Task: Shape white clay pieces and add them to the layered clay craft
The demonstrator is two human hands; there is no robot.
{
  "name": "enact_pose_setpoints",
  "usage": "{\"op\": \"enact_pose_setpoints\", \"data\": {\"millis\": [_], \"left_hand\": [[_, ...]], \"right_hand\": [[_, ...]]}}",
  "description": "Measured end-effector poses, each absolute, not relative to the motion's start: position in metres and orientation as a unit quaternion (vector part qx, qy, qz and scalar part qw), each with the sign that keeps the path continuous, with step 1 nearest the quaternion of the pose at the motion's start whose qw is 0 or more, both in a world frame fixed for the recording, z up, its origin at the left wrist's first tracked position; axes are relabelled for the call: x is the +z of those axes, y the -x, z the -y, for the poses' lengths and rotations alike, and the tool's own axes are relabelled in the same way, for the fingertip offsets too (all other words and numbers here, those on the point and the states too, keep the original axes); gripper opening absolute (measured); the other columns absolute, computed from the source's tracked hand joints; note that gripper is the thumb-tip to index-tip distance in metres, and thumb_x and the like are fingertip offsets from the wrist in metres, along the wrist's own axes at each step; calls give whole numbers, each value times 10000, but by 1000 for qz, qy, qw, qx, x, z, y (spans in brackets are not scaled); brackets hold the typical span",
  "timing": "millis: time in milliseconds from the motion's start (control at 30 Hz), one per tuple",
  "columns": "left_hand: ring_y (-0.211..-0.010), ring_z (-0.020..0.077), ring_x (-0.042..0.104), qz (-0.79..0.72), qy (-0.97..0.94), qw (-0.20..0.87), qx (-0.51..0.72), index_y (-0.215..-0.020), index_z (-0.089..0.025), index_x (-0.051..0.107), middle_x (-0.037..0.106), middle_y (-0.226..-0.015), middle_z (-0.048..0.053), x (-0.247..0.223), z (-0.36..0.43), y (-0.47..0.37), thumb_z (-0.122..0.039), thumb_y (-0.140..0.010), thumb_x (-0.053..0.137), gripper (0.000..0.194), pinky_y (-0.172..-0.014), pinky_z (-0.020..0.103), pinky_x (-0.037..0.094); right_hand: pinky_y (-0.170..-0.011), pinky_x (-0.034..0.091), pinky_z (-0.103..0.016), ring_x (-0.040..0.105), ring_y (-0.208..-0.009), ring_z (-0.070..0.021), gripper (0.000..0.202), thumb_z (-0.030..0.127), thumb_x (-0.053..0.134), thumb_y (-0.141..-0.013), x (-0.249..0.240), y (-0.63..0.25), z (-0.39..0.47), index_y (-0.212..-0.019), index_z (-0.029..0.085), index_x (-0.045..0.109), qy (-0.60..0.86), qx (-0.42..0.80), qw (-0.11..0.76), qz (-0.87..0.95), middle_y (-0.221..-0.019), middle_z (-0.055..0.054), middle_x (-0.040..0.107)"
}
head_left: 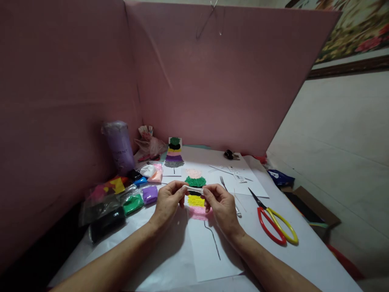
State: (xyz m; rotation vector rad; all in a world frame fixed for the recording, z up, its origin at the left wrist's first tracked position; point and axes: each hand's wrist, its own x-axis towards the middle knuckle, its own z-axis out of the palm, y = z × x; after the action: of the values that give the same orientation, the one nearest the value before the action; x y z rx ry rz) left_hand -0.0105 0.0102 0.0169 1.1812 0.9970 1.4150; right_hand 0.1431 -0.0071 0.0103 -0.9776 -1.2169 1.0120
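Observation:
A short strip of white clay [195, 189] is stretched between my two hands. My left hand [170, 200] pinches its left end, and my right hand [221, 205] pinches the other end. Below the strip lies a white sheet [209, 259] with textured bands of pale pink, green, black, yellow and pink, and a dark curved line under them. The strip hides part of the black band. Farther back, a finished-looking banded card [174, 156] shows green, black, yellow, pink, purple and grey layers above a thin stem.
Bagged clay [133, 204] in several colours and a purple cylinder [119, 148] are at left. To the right lie a fork [223, 182] and red-and-yellow scissors [273, 223]. Keys [231, 155] rest at the back. Pink panels [206, 81] enclose the rear and left.

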Motion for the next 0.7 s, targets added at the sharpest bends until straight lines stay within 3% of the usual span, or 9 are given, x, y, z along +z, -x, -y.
{"op": "enact_pose_setpoints", "data": {"millis": [167,367,600,700], "left_hand": [[-463,98,505,-377,-493,547,562,-973,-135,631,645,-613,1,18,-11,12,-358,-673,752,393,-433,209,400],[-489,86,521,-352,-524,578,518,-821,-118,641,670,-634,33,17,-11,11,-370,-699,745,298,-474,207,411],[-412,84,491,-374,-524,582,497,-910,-154,540,625,-535,-31,20,-8,9,-418,-606,800,479,-436,200,377],[-434,100,514,-395,-531,584,471,-895,-126,595,636,-546,-3,21,-7,8,-389,-644,772,404,-433,206,364]], "right_hand": [[-418,464,-209,508,-496,-100,315,463,691,-761,8,-145,3,-833,163,625,434,453,601,495,-657,12,581],[-419,450,-226,532,-460,-112,392,531,646,-785,10,-145,5,-922,164,624,416,498,560,516,-600,33,564],[-564,489,-261,590,-625,-149,324,455,684,-790,10,-143,7,-933,170,628,380,497,545,558,-710,-5,621],[-568,488,-256,596,-657,-157,273,407,713,-771,11,-142,7,-892,177,632,359,507,543,566,-723,-7,626]]}}
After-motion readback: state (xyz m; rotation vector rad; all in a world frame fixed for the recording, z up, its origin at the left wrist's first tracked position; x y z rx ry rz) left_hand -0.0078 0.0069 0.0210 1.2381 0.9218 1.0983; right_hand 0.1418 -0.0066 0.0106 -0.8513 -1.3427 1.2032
